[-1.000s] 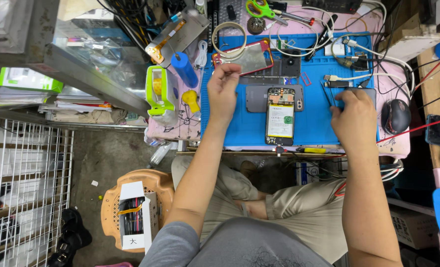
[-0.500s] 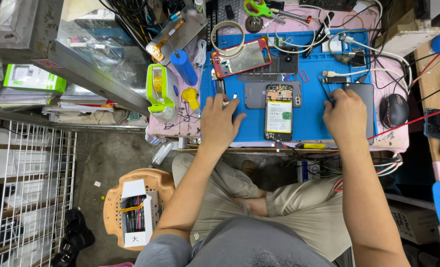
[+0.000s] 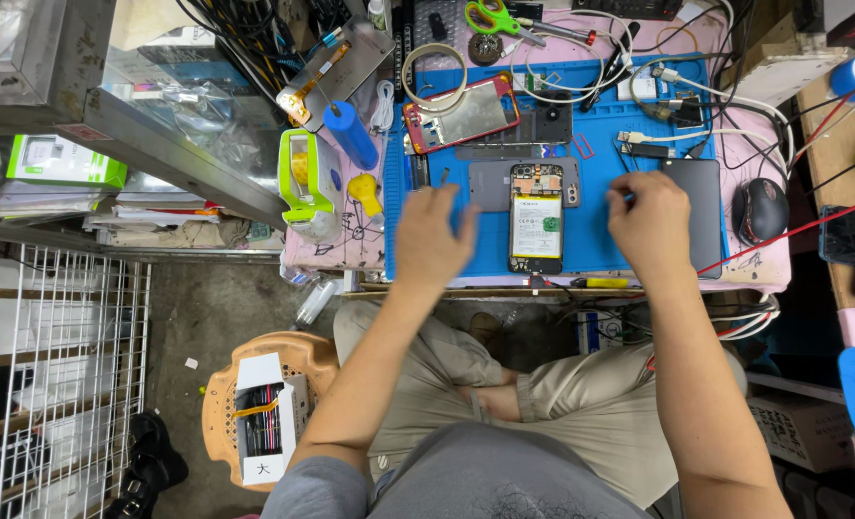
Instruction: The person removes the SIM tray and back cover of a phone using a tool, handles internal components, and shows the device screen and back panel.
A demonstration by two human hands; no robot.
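Note:
An opened phone (image 3: 535,219) with its back off and battery showing lies on the blue work mat (image 3: 619,252). My left hand (image 3: 432,238) hovers over the mat just left of it, blurred, fingers apart and empty. My right hand (image 3: 650,226) rests to the phone's right, fingers curled around what looks like a thin dark tool, of which only the tip shows. A grey back cover (image 3: 488,185) lies above my left hand. Farther back sits a red-framed phone (image 3: 461,113).
A dark grey slab (image 3: 704,187) and a black mouse (image 3: 760,210) lie right of my right hand. Cables, green-handled scissors (image 3: 490,16), a blue cylinder (image 3: 350,135) and a green tape dispenser (image 3: 302,178) crowd the bench. Below left stand a stool with a box (image 3: 259,413) and a wire rack (image 3: 52,384).
My left hand has drawn back from beside the red-framed phone to the mat's near edge. My right hand has shifted slightly toward me.

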